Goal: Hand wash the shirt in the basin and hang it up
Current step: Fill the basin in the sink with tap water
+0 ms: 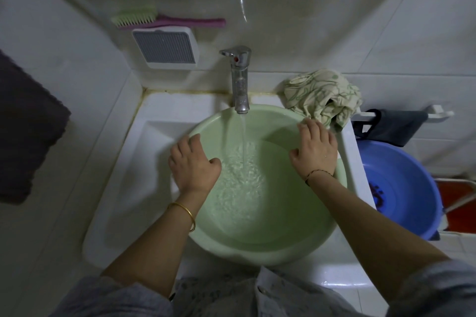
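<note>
White-tiled washroom: on the white sink surface [116, 201] a green basin [257, 255] fills under the running tap [240, 80]. The left hand [193, 165] and right hand [315, 152] grip its rim, thumbs inside. The shirt [322, 95] lies bunched on the back-right corner, with a blue tub [407, 188] beyond.

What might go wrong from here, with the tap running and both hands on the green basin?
1. The tap is pouring into the basin; left on, it may overflow into the sink.
2. The left hand and right hand hold only the rim, so shifting a fuller basin could slosh water out.
3. The shirt is bunched on the sink's corner and might slide off toward the blue basin.
</note>
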### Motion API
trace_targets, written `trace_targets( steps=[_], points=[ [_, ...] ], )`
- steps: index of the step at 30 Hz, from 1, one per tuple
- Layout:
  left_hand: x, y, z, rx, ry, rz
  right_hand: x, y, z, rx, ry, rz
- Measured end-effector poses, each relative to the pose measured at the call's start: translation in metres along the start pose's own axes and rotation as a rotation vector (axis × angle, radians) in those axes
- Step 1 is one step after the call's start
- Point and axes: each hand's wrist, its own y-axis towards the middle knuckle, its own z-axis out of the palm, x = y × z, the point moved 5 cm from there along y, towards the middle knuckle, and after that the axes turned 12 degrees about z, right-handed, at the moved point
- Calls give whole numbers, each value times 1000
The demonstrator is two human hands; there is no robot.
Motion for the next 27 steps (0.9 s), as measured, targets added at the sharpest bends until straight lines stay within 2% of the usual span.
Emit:
trace_targets(
  steps=[27],
  points=[
    [0,0,0,4,-8,-2,-1,0,1,4,7,3]
  ],
)
